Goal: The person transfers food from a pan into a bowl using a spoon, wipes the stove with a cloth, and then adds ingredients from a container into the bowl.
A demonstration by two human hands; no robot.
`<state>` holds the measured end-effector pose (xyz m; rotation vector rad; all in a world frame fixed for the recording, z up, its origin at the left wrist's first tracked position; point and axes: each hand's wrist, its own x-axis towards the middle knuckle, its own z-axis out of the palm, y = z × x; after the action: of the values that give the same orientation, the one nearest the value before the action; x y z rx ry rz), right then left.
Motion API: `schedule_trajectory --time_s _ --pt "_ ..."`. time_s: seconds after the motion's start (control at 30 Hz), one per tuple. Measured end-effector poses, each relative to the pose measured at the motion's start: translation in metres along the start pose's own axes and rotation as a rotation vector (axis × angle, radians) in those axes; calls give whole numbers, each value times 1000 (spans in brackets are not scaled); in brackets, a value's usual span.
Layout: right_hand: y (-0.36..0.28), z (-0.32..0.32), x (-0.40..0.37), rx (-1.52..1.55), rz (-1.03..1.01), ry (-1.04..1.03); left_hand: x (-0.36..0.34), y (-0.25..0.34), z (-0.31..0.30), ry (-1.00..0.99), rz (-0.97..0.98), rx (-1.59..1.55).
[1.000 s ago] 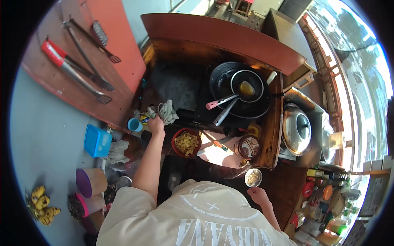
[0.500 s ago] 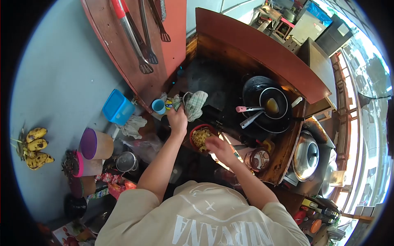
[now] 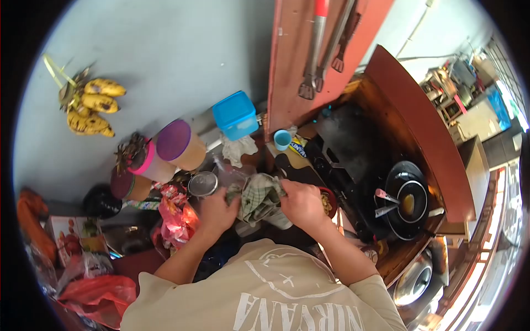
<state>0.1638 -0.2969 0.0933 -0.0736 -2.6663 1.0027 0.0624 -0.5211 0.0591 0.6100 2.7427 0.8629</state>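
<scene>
The checked cloth point(image 3: 260, 198), green and white, is bunched between the person's two hands, in front of the beige shirt point(image 3: 276, 281); whether it touches anything below, I cannot tell. From the left, a bunch of bananas point(image 3: 99, 103), spotted with brown, is against the grey wall point(image 3: 176, 55), and a red plastic bag point(image 3: 102, 298) lies in the lower corner. Then come two containers, side by side — a pink-rimmed container point(image 3: 161, 165) and a purple-lidded container point(image 3: 190, 149). The left hand point(image 3: 217, 212), slightly blurred, has its fingers gripping the left end of the cloth. Farther back is a blue lidded box point(image 3: 236, 116). A light-blue cup point(image 3: 282, 140) stands just beside a yellow packet point(image 3: 298, 148). The right hand point(image 3: 302, 203) is closed on the cloth's right edge and partly hides a red bowl point(image 3: 333, 199) with food in it. At the right, a small frying pan point(image 3: 408, 193), with some yellowish liquid, rests inside a black wok point(image 3: 404, 171) — and nearer to the person is a domed lid point(image 3: 411, 281).
</scene>
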Motion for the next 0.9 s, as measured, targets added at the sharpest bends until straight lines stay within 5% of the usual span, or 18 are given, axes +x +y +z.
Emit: schedule_trajectory --time_s 0.1,0.13,0.23,0.3,0.37,0.47,0.57,0.67,0.8,0.9 --pt "-23 14 29 -91 -138 -19 -10 26 -41 291 188 -195" --pt "-28 27 38 5 -190 -25 -10 39 -52 115 187 -323" --pt "-40 42 48 38 -247 -59 12 -4 -18 196 346 -160" --pt "-53 38 44 242 -66 23 37 -2 -20 377 389 -204" --pt "-35 36 27 310 18 -35 63 6 -29 447 -203 -512" --pt "6 33 -17 486 226 -123 132 -24 0 569 -139 -935" --pt "41 28 -72 690 519 -155 195 -47 23 634 -79 -915" --pt "73 28 -137 766 847 -133 224 -60 39 586 -215 -683" --pt "123 49 -217 643 1152 -33 267 -154 70 316 -260 -499" --pt "125 57 -229 655 1302 257 234 -109 39 379 -124 -164"
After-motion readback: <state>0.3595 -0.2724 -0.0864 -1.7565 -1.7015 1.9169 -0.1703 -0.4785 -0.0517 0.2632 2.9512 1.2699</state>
